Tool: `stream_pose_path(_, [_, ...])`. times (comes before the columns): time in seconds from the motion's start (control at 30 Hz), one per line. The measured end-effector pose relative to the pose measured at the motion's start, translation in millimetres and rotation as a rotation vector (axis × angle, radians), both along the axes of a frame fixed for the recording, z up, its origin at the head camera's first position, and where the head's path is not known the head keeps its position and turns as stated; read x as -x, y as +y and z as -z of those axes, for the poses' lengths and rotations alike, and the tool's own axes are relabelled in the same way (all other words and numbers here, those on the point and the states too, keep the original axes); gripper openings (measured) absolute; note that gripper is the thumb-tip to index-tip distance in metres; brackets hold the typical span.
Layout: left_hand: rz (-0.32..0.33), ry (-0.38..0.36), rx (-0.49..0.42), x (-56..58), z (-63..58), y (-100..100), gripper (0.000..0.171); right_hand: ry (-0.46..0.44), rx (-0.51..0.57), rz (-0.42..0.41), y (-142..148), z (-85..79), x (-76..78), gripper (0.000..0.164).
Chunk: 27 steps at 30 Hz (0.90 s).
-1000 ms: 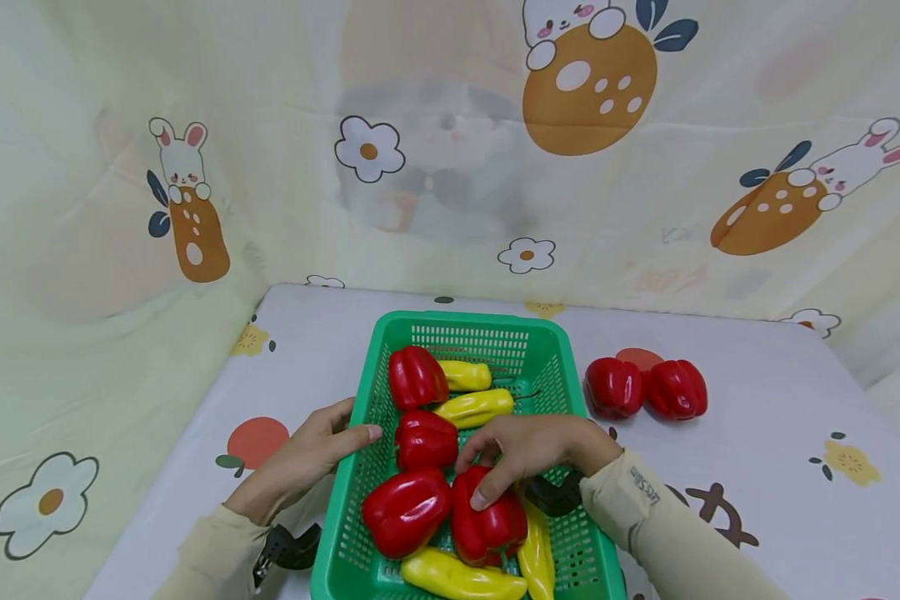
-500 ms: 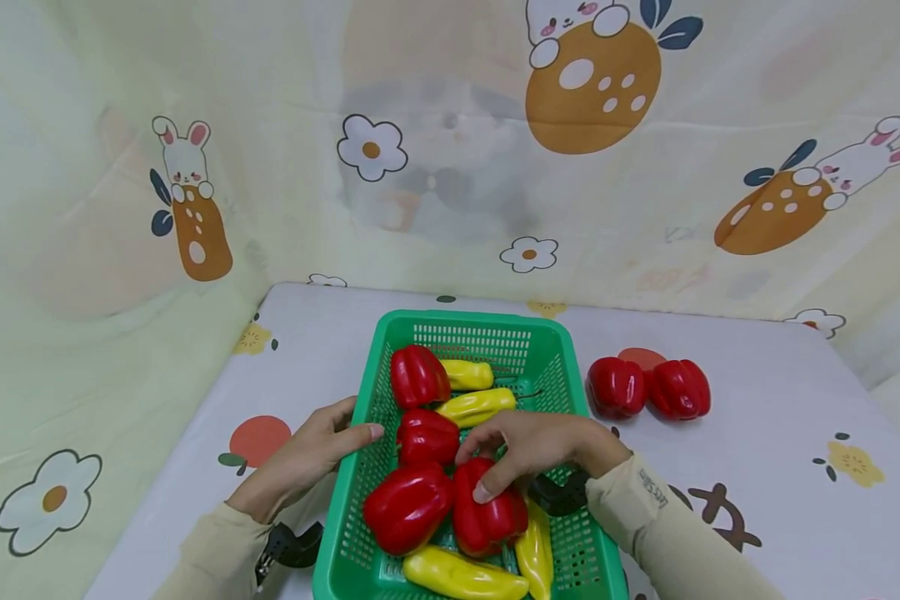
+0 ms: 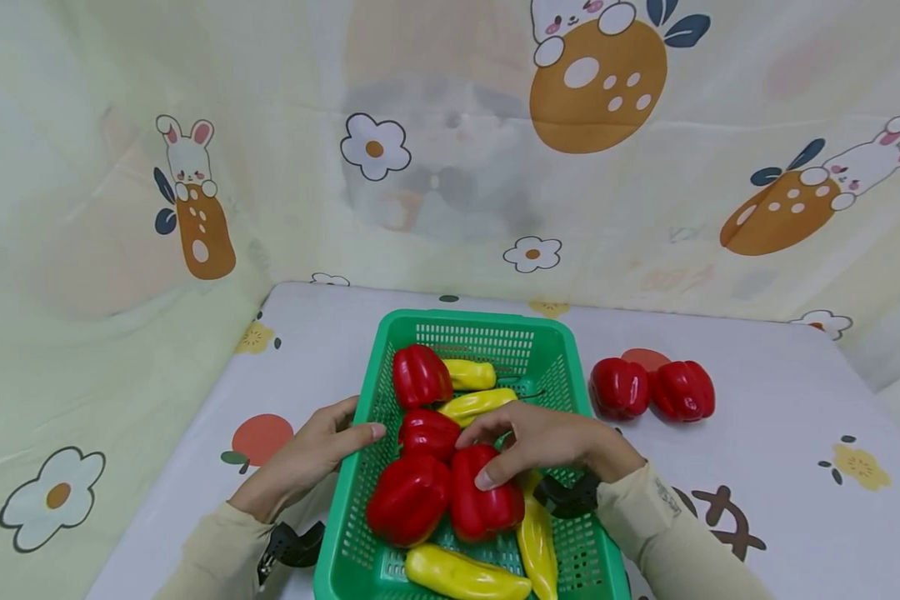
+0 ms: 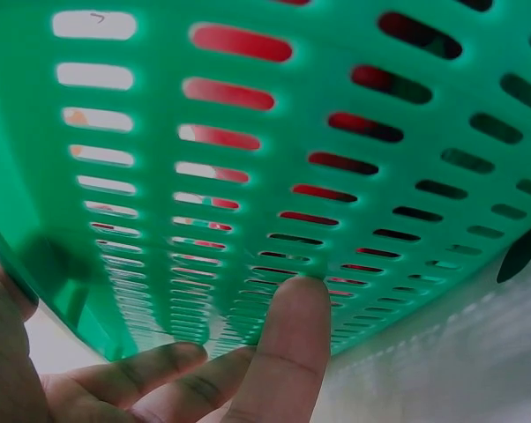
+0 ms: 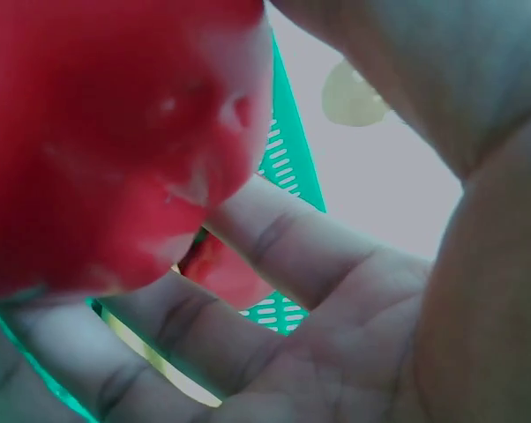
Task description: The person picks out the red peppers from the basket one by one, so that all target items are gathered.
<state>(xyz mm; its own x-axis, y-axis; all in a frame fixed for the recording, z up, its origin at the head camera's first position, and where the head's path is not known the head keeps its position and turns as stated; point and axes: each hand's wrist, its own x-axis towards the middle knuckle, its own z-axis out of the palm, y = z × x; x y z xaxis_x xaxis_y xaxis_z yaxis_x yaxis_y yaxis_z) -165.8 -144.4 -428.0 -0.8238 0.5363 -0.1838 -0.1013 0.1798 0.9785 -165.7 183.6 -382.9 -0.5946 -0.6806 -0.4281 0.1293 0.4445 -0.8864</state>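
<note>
A green plastic basket point(image 3: 480, 317) stands on the table. My left hand point(image 3: 315, 450) grips its left side, thumb over the rim and fingers along the slotted outer wall point(image 4: 160, 264). Inside the basket, my right hand point(image 3: 543, 437) holds a red bell pepper point(image 3: 487, 504) between thumb and fingers. In the right wrist view that bell pepper point(image 5: 98, 141) fills the upper left, above the curved fingers. Beside it lies another large red bell pepper point(image 3: 408, 500). Two more, a middle one point(image 3: 427, 433) and a far one point(image 3: 422, 375), line the basket's left side.
Long yellow peppers lie in the basket, one at the near end point(image 3: 468, 575), one by the right wall point(image 3: 537, 537) and two farther back. Two red bell peppers point(image 3: 620, 388) point(image 3: 682, 390) rest on the patterned cloth to the right. A printed curtain point(image 3: 450, 208) hangs behind.
My right hand has moved slightly up and away with the bell pepper, uncovering more basket floor below it. The bell pepper beside it has shifted a little. My left hand keeps its place.
</note>
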Motion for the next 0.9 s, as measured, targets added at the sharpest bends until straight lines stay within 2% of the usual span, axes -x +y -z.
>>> stream_pose_path(0.2, [-0.004, 0.005, 0.003, 0.2, 0.6, 0.1, 0.06, 0.064, 0.02, 0.043, 4.5, -5.5, -4.6, 0.05])
stream_pose_path(0.4, [-0.01, 0.012, 0.012, 0.2, 0.5, 0.3, 0.06, 0.129, 0.028, 0.079, 11.4, -19.1, -8.2, 0.056])
stream_pose_path(0.67, [-0.005, 0.003, 0.002, 0.6, 0.6, 0.3, 0.061, 0.148, 0.059, 0.133, 38.8, -38.2, -10.4, 0.063])
stream_pose_path(0.9, [-0.001, 0.0, 0.001, 0.8, 0.1, 0.4, 0.061, 0.191, 0.007, 0.181, 61.9, -46.8, -17.2, 0.066])
